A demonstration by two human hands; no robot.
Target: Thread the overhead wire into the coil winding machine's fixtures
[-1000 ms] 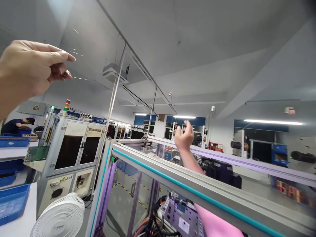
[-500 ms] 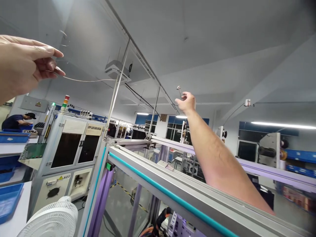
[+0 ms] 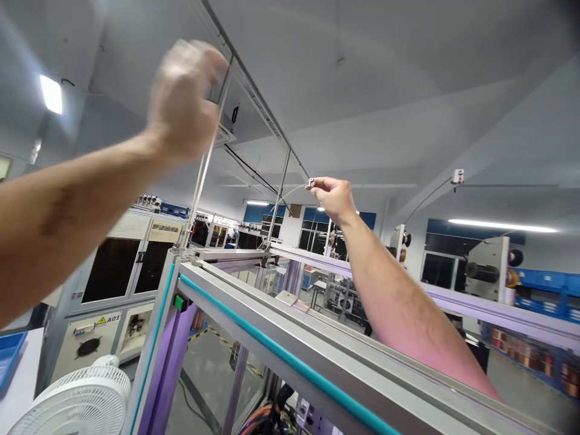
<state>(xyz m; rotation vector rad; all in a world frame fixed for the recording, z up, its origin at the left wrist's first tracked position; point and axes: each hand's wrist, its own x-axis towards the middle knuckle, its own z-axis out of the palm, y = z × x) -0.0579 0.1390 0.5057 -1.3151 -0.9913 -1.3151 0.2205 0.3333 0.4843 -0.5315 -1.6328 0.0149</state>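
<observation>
Thin pale wire (image 3: 290,191) runs as a faint curved strand through the air, high above the grey aluminium machine frame with a teal strip (image 3: 290,356). Its far end sits at a small metal guide fitting (image 3: 311,182), pinched at the fingertips of the right hand (image 3: 333,197), arm stretched up and forward. The left hand (image 3: 183,99) is raised nearer the camera, blurred and curled beside a slanted metal rod (image 3: 206,160); whether it grips anything cannot be told. A white round fan (image 3: 75,402) stands low at left.
</observation>
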